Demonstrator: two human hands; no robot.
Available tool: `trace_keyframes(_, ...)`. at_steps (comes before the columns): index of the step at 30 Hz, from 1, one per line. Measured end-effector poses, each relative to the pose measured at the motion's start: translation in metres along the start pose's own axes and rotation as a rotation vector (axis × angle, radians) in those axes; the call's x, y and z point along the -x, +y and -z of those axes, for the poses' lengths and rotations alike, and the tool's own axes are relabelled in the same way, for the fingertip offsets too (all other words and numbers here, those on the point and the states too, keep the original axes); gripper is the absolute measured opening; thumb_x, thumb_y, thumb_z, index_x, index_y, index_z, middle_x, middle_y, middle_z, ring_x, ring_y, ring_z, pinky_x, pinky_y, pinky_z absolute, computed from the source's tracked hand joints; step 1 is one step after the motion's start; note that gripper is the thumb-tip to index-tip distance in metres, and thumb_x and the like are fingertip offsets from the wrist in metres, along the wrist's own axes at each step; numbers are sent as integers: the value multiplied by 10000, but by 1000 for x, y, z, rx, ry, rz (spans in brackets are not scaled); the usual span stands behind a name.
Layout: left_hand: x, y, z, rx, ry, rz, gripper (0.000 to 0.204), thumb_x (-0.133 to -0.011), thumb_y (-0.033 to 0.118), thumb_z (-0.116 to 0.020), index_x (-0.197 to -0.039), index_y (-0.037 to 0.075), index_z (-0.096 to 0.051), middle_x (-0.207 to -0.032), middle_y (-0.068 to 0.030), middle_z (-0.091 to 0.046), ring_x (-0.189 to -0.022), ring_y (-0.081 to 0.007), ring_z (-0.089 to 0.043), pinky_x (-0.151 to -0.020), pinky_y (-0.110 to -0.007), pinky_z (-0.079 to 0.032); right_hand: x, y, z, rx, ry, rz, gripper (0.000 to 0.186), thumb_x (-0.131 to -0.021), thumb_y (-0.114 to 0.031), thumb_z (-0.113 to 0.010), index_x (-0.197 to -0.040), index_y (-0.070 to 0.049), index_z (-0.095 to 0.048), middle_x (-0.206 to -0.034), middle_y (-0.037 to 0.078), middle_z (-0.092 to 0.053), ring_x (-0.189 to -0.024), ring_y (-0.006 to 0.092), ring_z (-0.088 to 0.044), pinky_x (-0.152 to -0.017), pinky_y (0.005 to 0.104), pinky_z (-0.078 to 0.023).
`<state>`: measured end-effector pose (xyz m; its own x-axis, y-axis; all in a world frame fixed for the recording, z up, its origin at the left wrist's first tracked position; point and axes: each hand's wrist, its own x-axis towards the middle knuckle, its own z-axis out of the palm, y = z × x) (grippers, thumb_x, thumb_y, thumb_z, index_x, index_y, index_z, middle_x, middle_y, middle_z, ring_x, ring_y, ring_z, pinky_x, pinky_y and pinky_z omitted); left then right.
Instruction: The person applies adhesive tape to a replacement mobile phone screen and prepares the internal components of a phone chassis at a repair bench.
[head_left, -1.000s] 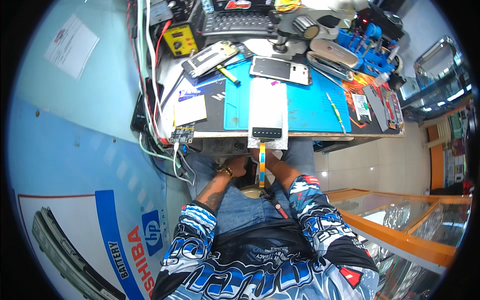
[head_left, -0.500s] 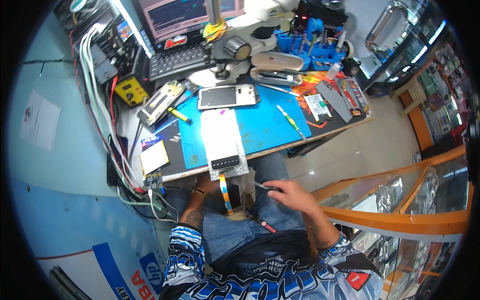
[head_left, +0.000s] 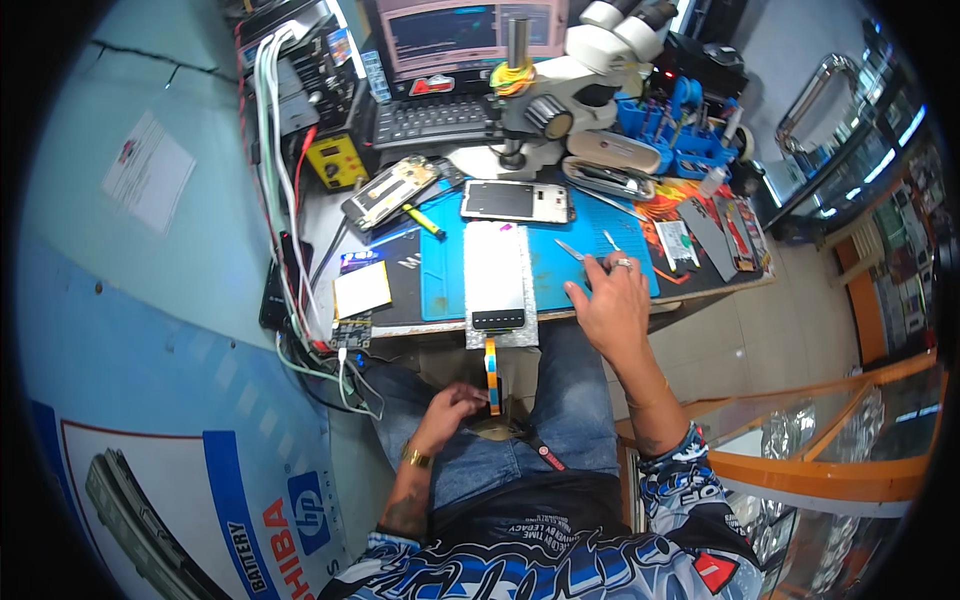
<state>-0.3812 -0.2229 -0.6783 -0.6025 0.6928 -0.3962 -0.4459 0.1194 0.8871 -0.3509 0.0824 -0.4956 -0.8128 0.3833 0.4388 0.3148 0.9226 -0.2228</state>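
Note:
A thin pointed metal tool (head_left: 569, 249) sticks out from under the fingers of my right hand (head_left: 615, 305), which is down on the blue mat. The same hand partly covers a slim yellow-green hand tool (head_left: 612, 242). My left hand (head_left: 448, 412) is over my lap, fingers curled together beside an orange ribbon cable (head_left: 492, 370). Whether they grip the cable is unclear. The cable hangs over the table edge from a white phone screen panel (head_left: 497, 270) with a black end, lying on bubble wrap (head_left: 531, 290). Behind the panel lies a phone frame (head_left: 515, 201).
The blue mat (head_left: 443, 275) covers the table's middle. A microscope (head_left: 548, 115) and laptop (head_left: 430, 122) stand behind it. Opened phone (head_left: 392, 192), yellow-faced device (head_left: 337, 162) and cables are at left; a glasses case (head_left: 610, 165) and blue tool rack (head_left: 690, 150) at right. Glass cabinet (head_left: 800, 475) beside me.
My right hand has moved from above my lap up onto the mat, carrying the metal tool. My left hand has come out from under the table edge to beside the cable. The view has shifted.

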Motion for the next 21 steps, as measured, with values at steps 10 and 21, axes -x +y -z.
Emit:
trace_keyframes(10, 106, 88, -1, 618, -38, -406, 502, -936, 106, -547, -1418, -13, -472, -1142, -167, -685, -1002, -250, -669, -967, -445, -514, -95, 75, -2, 35, 171, 101, 146, -874, -212, -668, -873, -90, -748, -782, 191, -690, -753, 391, -695, -655, 504, -543)
trace_keyframes(21, 45, 156, -31, 721, -201, -452, 685, -940, 125, -494, -1574, -17, -274, -926, -106, -684, -863, -189, -608, -901, -425, -488, -137, 66, -44, 335, -98, 281, 167, -806, -75, -602, -755, -31, -755, -815, 223, -722, -771, 387, -729, -670, 487, -578)
